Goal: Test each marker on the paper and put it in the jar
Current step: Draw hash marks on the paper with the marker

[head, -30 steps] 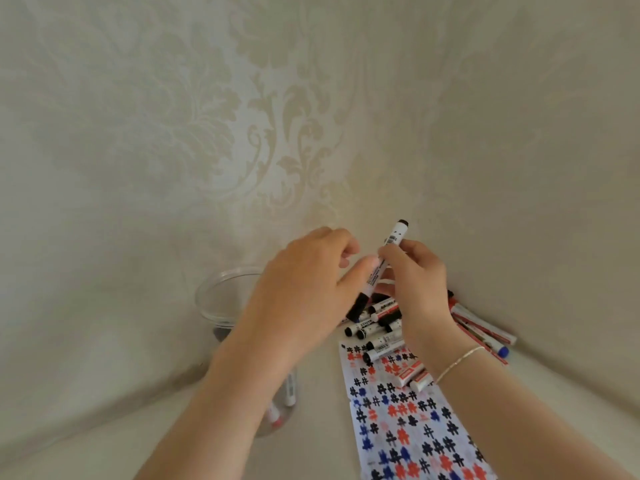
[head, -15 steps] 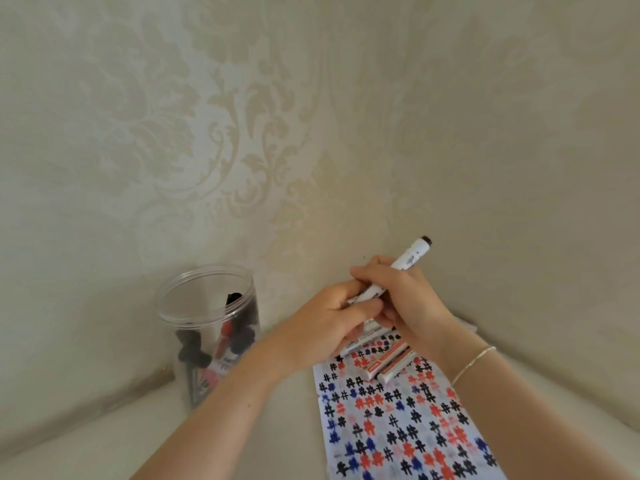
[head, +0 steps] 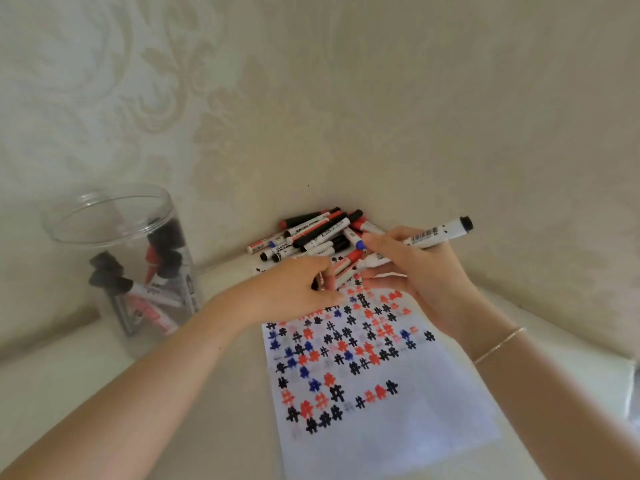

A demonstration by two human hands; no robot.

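A white marker (head: 434,233) with a black end was gripped in the curled fingers of the right hand (head: 420,271), its rear end angled up to the right above the far end of the paper (head: 374,386). The left hand (head: 298,289) was curled at the paper's top edge; whether anything was pinched in it could not be told. A pile of markers (head: 311,235) was heaped just beyond, against the wall. The clear jar (head: 128,268), markers inside, was stood well to the left.
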